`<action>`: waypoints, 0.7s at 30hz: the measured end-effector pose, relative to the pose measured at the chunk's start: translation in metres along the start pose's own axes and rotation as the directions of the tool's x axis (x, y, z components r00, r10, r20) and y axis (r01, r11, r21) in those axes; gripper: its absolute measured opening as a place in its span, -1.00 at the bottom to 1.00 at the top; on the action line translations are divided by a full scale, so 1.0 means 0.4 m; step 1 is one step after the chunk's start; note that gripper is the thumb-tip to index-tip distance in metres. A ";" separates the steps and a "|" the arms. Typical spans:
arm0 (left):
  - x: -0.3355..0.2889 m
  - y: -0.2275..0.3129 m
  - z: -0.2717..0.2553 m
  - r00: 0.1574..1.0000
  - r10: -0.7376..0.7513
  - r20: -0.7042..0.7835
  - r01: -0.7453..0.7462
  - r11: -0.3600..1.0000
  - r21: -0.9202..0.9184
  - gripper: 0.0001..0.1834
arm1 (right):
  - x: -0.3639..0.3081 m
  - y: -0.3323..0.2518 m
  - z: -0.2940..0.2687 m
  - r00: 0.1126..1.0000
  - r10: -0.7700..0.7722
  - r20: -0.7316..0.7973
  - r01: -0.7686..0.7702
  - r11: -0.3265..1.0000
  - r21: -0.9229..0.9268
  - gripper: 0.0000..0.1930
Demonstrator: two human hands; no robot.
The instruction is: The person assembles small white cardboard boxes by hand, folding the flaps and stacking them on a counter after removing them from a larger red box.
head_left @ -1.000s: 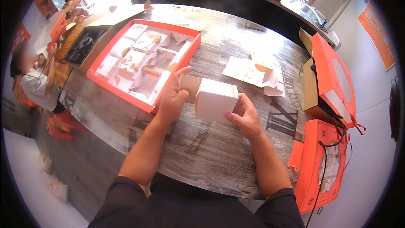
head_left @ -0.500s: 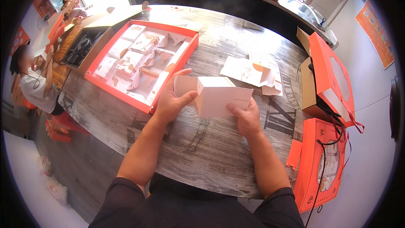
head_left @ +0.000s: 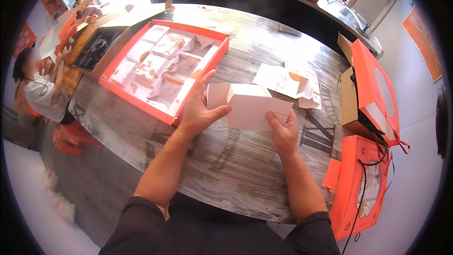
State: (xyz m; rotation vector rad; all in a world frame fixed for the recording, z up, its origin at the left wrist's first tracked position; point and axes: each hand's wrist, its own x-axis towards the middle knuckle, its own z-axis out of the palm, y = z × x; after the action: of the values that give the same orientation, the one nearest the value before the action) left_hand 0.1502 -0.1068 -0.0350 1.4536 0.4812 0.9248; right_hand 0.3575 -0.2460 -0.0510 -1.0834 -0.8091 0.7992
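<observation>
Between my two hands, above the table, is a small white cardboard box, partly folded, with flaps sticking out at its left end and top. My left hand holds the left end, thumb along the near side and index finger stretched up. My right hand grips the right end, its thumb pressed on the near face and its other fingers mostly hidden behind the card. Beyond lie flat, partly folded white printed cartons. To the left is a large red tray box holding several small printed white boxes.
At the right edge stand a red box with a window, another red gift box and a black cable. An orange card strip lies nearby. A brown carton and a person are at the left.
The view has shifted slightly, so most things sit a little further right. Both hands still hold the white box; its left flap is angled a bit differently and the left thumb lies further along it.
</observation>
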 end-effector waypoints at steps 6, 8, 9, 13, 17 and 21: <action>-0.002 -0.011 -0.015 0.998 0.061 0.007 -0.062 0.988 0.138 0.03 | -0.006 -0.010 0.010 0.999 -0.052 0.015 0.052 0.998 -0.028 -0.79; -0.005 -0.004 -0.018 0.990 0.142 0.002 -0.137 0.950 0.282 -0.02 | -0.004 -0.005 0.007 0.998 -0.053 0.021 0.054 0.998 -0.021 -0.80; -0.003 0.001 -0.015 0.973 0.229 -0.004 -0.210 0.896 0.391 -0.05 | -0.003 -0.002 0.003 0.998 -0.053 0.022 0.054 0.998 -0.020 -0.81; 0.010 0.024 -0.008 0.843 0.525 0.121 -0.468 0.603 0.645 -0.31 | -0.003 -0.003 -0.007 0.996 -0.052 0.076 0.056 0.997 -0.058 -0.73; 0.009 0.020 -0.017 0.855 0.498 0.141 -0.462 0.610 0.644 -0.53 | -0.003 -0.011 0.004 0.995 -0.065 0.070 0.069 0.996 -0.055 -0.63; -0.001 0.010 -0.014 0.930 0.367 0.024 -0.336 0.820 0.463 -0.64 | -0.001 -0.007 -0.006 0.996 -0.075 0.042 0.080 0.989 -0.126 -0.57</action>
State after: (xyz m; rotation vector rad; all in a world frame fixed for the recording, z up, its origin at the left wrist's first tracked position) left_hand 0.1446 -0.1042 -0.0318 1.9987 0.5126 1.2120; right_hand 0.3598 -0.2480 -0.0491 -1.1456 -0.9386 0.7115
